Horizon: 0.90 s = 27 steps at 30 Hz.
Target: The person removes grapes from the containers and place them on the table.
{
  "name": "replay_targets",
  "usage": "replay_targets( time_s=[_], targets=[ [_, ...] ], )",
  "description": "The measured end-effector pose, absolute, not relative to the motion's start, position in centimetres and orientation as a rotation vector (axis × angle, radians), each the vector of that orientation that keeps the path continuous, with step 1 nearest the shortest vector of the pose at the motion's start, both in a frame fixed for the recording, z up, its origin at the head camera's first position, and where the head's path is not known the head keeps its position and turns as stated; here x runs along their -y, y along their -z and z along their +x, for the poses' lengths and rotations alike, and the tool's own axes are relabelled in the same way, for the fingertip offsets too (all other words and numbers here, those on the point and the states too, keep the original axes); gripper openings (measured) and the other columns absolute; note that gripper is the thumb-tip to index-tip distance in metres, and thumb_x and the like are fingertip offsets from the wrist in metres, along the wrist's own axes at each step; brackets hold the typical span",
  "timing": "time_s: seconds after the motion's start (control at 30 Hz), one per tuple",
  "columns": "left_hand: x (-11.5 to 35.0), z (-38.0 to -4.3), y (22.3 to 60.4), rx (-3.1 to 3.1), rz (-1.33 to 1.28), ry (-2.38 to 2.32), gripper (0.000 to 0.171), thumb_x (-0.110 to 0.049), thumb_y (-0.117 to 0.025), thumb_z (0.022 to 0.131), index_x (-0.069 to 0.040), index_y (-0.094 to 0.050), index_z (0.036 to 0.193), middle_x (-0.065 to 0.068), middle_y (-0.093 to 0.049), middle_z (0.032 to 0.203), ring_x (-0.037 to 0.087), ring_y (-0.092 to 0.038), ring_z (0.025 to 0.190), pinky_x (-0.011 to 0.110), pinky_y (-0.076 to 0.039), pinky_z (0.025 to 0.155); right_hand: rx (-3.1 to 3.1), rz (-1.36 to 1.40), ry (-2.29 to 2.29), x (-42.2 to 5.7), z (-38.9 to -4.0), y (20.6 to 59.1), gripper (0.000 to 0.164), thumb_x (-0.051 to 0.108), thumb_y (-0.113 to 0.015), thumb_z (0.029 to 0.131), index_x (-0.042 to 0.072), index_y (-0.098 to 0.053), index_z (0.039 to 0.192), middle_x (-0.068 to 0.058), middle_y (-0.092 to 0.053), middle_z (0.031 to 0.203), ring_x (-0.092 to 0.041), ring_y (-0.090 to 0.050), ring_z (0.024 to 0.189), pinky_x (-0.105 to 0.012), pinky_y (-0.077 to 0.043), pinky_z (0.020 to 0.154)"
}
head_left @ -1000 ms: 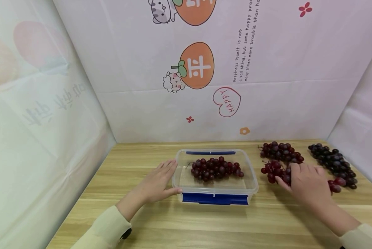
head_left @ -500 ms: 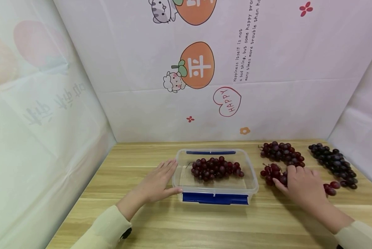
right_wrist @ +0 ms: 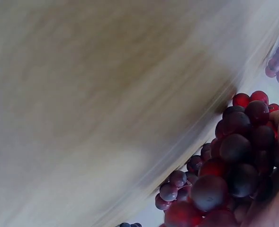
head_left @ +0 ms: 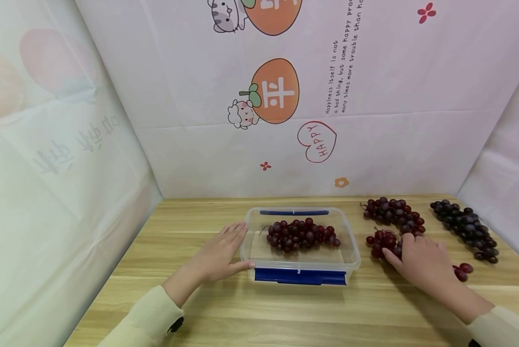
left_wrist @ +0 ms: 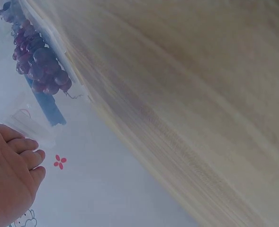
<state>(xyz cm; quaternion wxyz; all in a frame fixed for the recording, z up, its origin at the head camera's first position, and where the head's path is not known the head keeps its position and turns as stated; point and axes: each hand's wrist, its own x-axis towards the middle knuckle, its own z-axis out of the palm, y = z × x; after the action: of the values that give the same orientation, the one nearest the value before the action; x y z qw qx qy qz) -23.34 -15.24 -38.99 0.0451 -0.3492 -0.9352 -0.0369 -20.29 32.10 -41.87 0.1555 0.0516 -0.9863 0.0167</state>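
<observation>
In the head view, a clear plastic food container point(head_left: 300, 265) with blue clasps stands open on the table, a bunch of dark red grapes point(head_left: 302, 235) inside it. My left hand point(head_left: 219, 254) rests against its left side, fingers straight and thumb near the front corner; the left wrist view shows the same hand point(left_wrist: 11, 175) beside the container wall. To the right of the container, my right hand point(head_left: 428, 264) grips another bunch of red grapes point(head_left: 382, 242) from above. The right wrist view has that bunch large under the palm, its round berries point(right_wrist: 236, 147) partly covered by the hand.
Behind the right hand lies a third bunch of red grapes point(head_left: 391, 211). A bunch of black grapes point(head_left: 465, 229) is at the far right. White printed sheets point(head_left: 207, 159) enclose the wooden table point(head_left: 259, 318) at the back and sides.
My right hand has shifted slightly left and toward me, and the gripped bunch has come with it, away from the black grapes. The left hand and container have stayed put.
</observation>
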Motion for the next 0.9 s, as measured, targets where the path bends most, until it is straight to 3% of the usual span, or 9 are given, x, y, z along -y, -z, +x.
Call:
replay_targets(
  time_s=[0.33,0.6,0.9],
  targets=[
    [15.22,-23.33,38.94,2.856,-1.065,0.130,0.097,-0.073,-0.031,0.092,0.000,-0.017,0.154,0.015,-0.015,0.159,0.027,-0.010,0.146,0.039,-0.009,0.118,2.984,0.085,-0.165,-32.72,-20.49,42.03,0.071,0.065,-0.043,0.094,-0.005,-0.052,0.088,-0.007,-0.049,0.065,-0.026,-0.049,0.054,-0.053,-0.038,0.056],
    [15.21,-23.30,38.92,2.856,-1.063,0.123,0.098,-0.074,-0.030,0.091,0.001,-0.018,0.154,0.015,-0.015,0.159,0.027,-0.010,0.146,0.040,-0.010,0.118,3.015,0.102,-0.196,-32.91,-20.47,41.88,0.077,0.068,-0.040,0.093,-0.008,-0.053,0.094,-0.007,-0.050,0.066,-0.026,-0.049,0.054,-0.053,-0.039,0.057],
    [15.24,-23.31,39.00,2.854,-1.061,0.132,0.097,-0.073,-0.031,0.092,0.001,-0.019,0.154,0.015,-0.016,0.159,0.027,-0.011,0.146,0.039,-0.010,0.118,3.101,0.108,-0.219,-33.14,-20.65,41.13,0.087,0.072,-0.038,0.091,-0.013,-0.051,0.106,-0.009,-0.054,0.073,-0.031,-0.056,0.065,-0.060,-0.040,0.063]
  ],
)
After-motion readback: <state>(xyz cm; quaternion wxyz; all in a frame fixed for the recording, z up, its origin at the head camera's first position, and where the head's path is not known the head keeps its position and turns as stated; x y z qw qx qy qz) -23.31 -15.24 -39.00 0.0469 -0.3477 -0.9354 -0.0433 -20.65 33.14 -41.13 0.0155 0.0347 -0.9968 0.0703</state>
